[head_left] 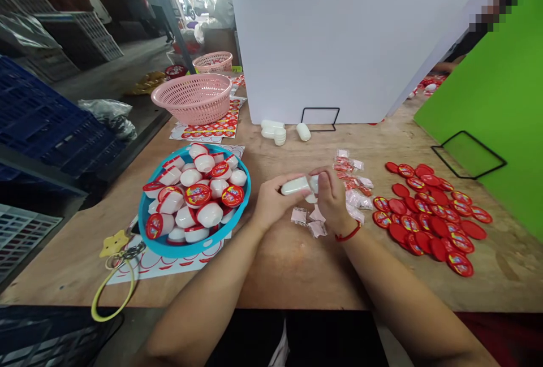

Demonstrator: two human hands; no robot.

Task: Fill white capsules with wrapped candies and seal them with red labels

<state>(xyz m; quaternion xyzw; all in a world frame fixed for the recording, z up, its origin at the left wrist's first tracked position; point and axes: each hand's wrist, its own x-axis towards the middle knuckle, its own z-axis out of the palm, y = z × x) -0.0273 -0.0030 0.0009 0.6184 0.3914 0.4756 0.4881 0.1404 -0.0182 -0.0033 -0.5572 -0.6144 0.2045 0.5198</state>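
My left hand is wrapped round a stack of white plastic cups, held level above the table. My right hand, with a red band at its wrist, grips a white cup at the right end of that stack. Small clear packets lie on the wood just below the hands. More packets, some with red contents, are right of my right hand. Farther right lies a spread pile of round red lids. On the left, a blue basin holds many white cups closed with red lids.
White cup stacks stand before a white board with a black wire stand. A pink basket sits on printed sheets at back left. A green board is at right; a yellow key strap lies front left.
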